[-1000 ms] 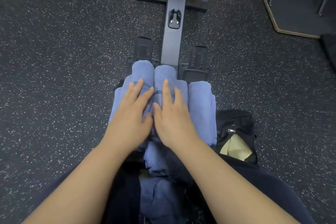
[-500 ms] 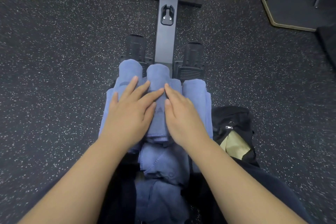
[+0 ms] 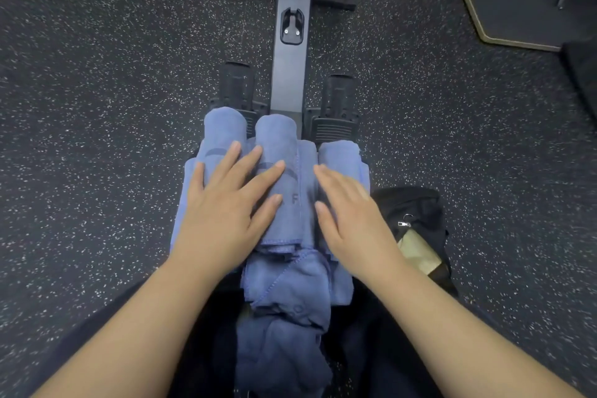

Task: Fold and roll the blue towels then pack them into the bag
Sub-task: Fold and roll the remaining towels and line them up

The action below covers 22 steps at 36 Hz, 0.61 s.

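Head view: looking down past two bare forearms at blue towels lying in front of the person, over a dark rail machine on a speckled floor.
Left hand: flat, fingers straight and spread, palm down — it presses on the left rolled towel and reaches across onto the middle rolled towel; it grips nothing.
Right hand: also flat, fingers straight and close together, palm down on the flat towel layer just beside the right rolled towel; nothing is held.
Rolled towels: three blue rolls side by side, pointing away from the person, touching one another; the left and middle ones reach further forward than the right one.
Loose towel: crumpled blue cloth with a stitched hem, lying between the forearms, nearer the person than the rolls and running down toward the lap.
Bag: black, on the floor just beside the right forearm, its top open — a zip pull and something pale tan show inside.
Rail: dark bar running away from the towels, with a footrest on its left side and another on its right.
Floor: dark rubber with white flecks.
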{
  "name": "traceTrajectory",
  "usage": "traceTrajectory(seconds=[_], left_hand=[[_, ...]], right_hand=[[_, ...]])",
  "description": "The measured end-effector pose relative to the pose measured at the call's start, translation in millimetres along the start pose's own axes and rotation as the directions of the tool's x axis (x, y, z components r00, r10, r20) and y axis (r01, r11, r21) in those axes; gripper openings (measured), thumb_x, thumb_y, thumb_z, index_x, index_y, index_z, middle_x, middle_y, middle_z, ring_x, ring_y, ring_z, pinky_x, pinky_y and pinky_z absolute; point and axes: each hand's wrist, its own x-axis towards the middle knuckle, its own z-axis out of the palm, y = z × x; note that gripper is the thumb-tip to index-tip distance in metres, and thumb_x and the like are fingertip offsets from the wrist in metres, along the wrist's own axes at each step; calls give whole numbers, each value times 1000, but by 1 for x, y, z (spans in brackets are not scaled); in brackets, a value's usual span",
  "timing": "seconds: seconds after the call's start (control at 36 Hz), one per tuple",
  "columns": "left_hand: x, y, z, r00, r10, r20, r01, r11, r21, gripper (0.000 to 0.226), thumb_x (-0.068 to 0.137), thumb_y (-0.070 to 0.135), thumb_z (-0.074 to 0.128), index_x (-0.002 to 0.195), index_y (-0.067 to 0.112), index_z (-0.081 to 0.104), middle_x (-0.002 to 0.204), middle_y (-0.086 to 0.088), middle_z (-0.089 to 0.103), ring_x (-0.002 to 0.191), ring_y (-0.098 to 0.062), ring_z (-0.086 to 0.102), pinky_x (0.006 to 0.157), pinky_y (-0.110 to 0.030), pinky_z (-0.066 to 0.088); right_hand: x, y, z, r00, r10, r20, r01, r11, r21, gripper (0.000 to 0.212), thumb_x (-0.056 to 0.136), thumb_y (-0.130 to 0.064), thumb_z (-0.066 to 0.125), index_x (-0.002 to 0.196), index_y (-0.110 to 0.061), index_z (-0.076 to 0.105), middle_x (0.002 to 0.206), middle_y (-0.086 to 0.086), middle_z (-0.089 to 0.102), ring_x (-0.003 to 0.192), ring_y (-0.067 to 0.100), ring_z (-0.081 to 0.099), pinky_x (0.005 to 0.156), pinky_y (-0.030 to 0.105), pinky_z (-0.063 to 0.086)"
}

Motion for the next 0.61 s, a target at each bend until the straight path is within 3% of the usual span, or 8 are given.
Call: traceTrajectory(seconds=[0.14,0.28,0.39,0.5,0.61], left_hand=[[-22,3,2,998,58,-11,-58,998,36,49,94,47,34,134,30,55,147,-1,45,140,-25,31,107,-64,23],[-44,2,1,997,76,5,-76,997,30,49,94,46,34,135,28,54,146,-3,47,140,-25,28,106,-61,26],[-65,7,0,999,21,28,-21,1000,7,52,94,49,29,137,31,52,150,0,42,143,-20,21,108,-57,23],[-87,16,-5,1000,-19,24,19,1000,-9,51,93,48,30,137,32,51,149,0,44,142,-22,29,108,-56,24],[-107,21,-12,1000,-19,17,19,1000,4,50,92,45,33,135,30,53,144,-1,49,139,-22,36,106,-54,30]], right_hand=[[-42,-13,4,1000,13,-16,-12,1000,13,47,91,-32,42,132,-10,52,131,6,56,120,24,51,104,34,36],[-74,-23,10,999,50,17,-49,997,-51,29,83,-29,56,110,-17,58,112,1,60,100,27,59,84,42,51],[-76,-22,16,996,80,29,-76,990,-116,44,74,-16,76,114,-13,59,114,3,63,101,30,59,83,40,51],[-74,-25,17,984,146,104,-132,983,-128,43,88,-17,63,129,-13,52,120,6,61,111,31,52,91,39,41],[-80,-30,15,983,151,103,-131,975,-177,22,93,-26,57,112,-15,59,111,4,62,107,28,49,87,34,35]])
